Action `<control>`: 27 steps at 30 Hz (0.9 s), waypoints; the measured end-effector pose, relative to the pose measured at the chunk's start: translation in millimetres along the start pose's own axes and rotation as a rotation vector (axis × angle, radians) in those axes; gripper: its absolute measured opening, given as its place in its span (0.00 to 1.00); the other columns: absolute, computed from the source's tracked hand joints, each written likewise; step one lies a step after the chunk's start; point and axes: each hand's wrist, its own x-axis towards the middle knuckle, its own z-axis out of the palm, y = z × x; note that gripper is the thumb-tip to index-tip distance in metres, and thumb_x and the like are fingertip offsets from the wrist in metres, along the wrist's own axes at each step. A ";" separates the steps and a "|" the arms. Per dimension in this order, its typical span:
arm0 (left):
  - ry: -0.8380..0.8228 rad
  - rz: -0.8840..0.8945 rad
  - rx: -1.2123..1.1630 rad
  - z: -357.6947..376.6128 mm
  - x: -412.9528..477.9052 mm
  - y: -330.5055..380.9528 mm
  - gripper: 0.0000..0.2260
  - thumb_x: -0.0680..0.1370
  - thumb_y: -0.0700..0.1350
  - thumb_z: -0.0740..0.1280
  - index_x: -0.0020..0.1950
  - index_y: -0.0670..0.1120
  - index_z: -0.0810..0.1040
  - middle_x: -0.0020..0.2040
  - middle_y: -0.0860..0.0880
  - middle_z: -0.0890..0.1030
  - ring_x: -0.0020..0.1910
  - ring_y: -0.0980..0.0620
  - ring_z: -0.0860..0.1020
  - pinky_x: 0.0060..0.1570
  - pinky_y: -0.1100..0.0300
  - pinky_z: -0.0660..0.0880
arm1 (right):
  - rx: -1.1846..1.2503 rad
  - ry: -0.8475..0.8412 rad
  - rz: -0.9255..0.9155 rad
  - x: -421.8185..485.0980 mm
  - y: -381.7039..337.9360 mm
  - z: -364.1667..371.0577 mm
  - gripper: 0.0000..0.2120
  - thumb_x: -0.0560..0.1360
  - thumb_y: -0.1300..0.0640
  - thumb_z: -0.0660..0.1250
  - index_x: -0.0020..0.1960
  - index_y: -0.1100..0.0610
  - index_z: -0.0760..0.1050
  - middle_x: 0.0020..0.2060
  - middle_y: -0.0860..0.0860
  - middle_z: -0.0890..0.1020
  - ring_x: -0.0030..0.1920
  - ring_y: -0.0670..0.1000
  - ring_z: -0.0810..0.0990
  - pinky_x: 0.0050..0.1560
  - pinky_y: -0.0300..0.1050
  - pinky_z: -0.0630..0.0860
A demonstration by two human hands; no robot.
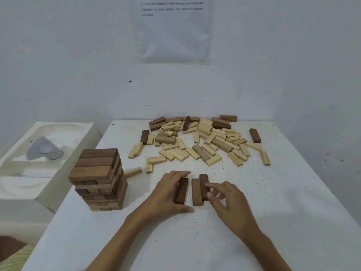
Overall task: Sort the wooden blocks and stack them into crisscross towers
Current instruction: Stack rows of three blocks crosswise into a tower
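Now we have three brown blocks lying side by side on the table (195,241), all with their long axes running straight away from us, and they sit between our two hands. Our left hand (168,194) wraps the leftmost dark block (181,191), fingertips hooked over its far end and thumb at its near end, so this one is firmly grasped. A narrow gap separates it from the mid-brown block (196,192), just right of those fingers. The second dark block (203,182) touches the mid-brown one and sits slightly further from us. Our right hand (232,204) meets it from the right, with forefinger and thumb tips against its side. Whether they pinch it or merely nudge it, we cannot tell.

We judge this to be the first layer of a new tower. The next move likely turns on closing that gap sideways, and the left hand is nearer to it. The finished tower (97,177) stands well left of our left fingers. The loose pile (195,139) lies beyond both sets of fingertips.
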 end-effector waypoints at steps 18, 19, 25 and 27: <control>-0.028 0.005 -0.043 -11.3 3.8 -5.5 0.35 0.64 0.51 0.79 0.65 0.65 0.65 0.62 0.64 0.69 0.61 0.66 0.66 0.53 0.74 0.65 | 0.053 -0.408 -0.152 36.1 33.4 -19.3 0.36 0.59 0.31 0.69 0.64 0.33 0.63 0.59 0.35 0.69 0.61 0.35 0.62 0.62 0.38 0.61; -0.021 0.010 -0.034 -8.9 4.5 -3.8 0.35 0.64 0.51 0.79 0.65 0.64 0.65 0.61 0.65 0.69 0.60 0.66 0.65 0.53 0.74 0.64 | 0.042 -0.414 -0.155 36.2 33.6 -19.0 0.36 0.59 0.31 0.68 0.65 0.34 0.62 0.59 0.35 0.69 0.61 0.35 0.61 0.63 0.39 0.60; -0.030 0.007 -0.003 -6.6 7.4 -2.3 0.37 0.63 0.54 0.79 0.68 0.57 0.68 0.59 0.65 0.67 0.60 0.67 0.64 0.53 0.74 0.63 | -0.001 -0.421 -0.160 36.5 30.8 -16.5 0.39 0.58 0.28 0.66 0.67 0.36 0.62 0.58 0.33 0.65 0.61 0.37 0.60 0.61 0.37 0.57; -0.017 0.007 0.005 -5.6 7.8 -3.2 0.34 0.64 0.54 0.79 0.66 0.57 0.69 0.59 0.62 0.69 0.59 0.66 0.65 0.52 0.75 0.63 | -0.012 -0.406 -0.169 37.6 28.6 -13.5 0.39 0.57 0.28 0.66 0.67 0.37 0.64 0.56 0.33 0.65 0.60 0.39 0.61 0.61 0.40 0.57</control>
